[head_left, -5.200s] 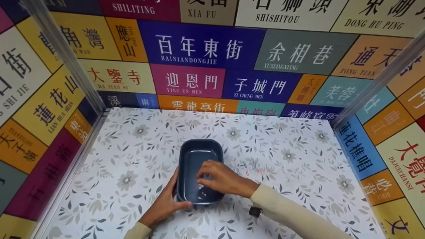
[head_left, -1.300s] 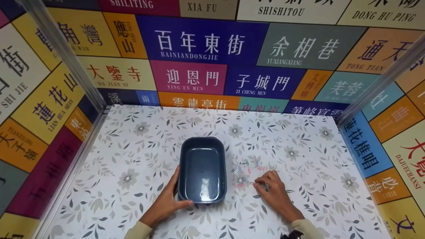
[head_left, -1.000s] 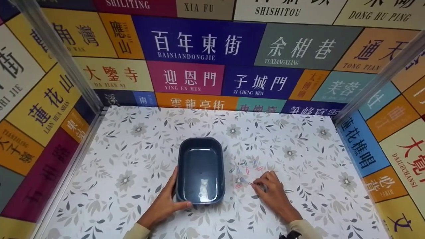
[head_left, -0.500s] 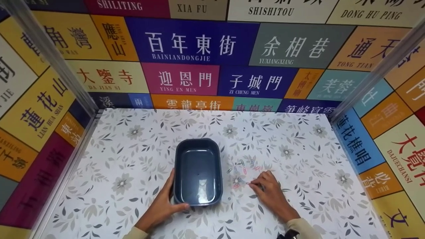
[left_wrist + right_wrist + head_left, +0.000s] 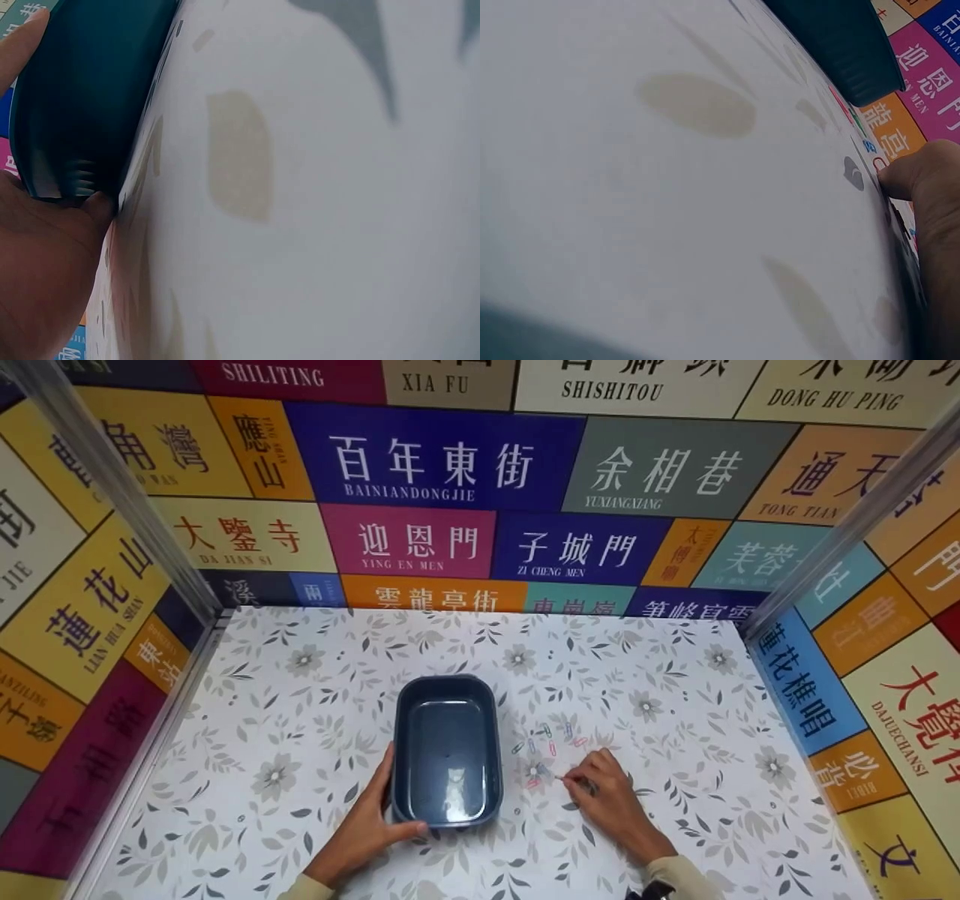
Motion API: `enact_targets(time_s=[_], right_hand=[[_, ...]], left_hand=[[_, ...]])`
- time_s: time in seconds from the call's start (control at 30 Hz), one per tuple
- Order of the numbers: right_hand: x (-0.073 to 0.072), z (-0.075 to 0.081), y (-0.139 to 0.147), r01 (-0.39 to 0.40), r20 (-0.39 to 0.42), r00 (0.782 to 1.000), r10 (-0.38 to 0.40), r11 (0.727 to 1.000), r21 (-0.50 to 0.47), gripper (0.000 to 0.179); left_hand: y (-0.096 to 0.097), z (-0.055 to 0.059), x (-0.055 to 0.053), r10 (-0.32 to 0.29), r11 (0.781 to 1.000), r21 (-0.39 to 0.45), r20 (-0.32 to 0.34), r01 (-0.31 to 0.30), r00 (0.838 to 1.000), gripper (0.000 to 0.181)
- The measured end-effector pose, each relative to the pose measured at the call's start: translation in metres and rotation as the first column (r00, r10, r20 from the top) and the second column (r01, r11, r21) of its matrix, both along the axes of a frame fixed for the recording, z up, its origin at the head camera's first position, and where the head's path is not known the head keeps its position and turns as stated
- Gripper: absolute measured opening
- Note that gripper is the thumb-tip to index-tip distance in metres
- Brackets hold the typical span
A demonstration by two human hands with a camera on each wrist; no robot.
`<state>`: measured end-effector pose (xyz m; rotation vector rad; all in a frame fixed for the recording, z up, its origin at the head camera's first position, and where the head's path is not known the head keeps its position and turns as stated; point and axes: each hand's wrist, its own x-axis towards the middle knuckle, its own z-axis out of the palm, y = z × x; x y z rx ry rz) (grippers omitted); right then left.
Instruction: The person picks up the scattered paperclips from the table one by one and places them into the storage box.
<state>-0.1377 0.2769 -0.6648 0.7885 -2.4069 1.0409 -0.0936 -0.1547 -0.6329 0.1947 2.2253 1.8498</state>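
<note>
In the head view, a dark blue rectangular plastic container [image 5: 446, 746] stands on the table, its inside showing no contents. My left hand [image 5: 364, 829] grips its near left corner, fingers along the left wall and thumb at the near rim; the left wrist view shows the thumb and a finger against the container [image 5: 90, 90]. Right of it, my right hand [image 5: 611, 802] pinches the end of a small red paper clip [image 5: 879, 163] at the tabletop. Several coloured paper clips [image 5: 553, 748] lie scattered between the container and my right hand.
A white tabletop [image 5: 337, 720] with a grey leaf and flower print spreads under everything. Colourful panels with printed characters [image 5: 435, 457] wall in the back and both sides, joined by clear corner strips [image 5: 142, 487].
My right hand has gone from over the container to the clips on the right, where it stays with fingertips on one clip. My left hand keeps its hold; the view shifts slightly.
</note>
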Motion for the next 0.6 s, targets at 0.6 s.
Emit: enact_targets(time_s=[0.6], right_hand=[[-0.0006, -0.0034, 0.0029, 0.019, 0.025, 1.000, -0.019, 1.000, -0.019, 0.008]], left_hand=[[0.0004, -0.0019, -0.0003, 0.004, 1.000, 0.000, -0.004, -0.004, 1.000, 0.141]])
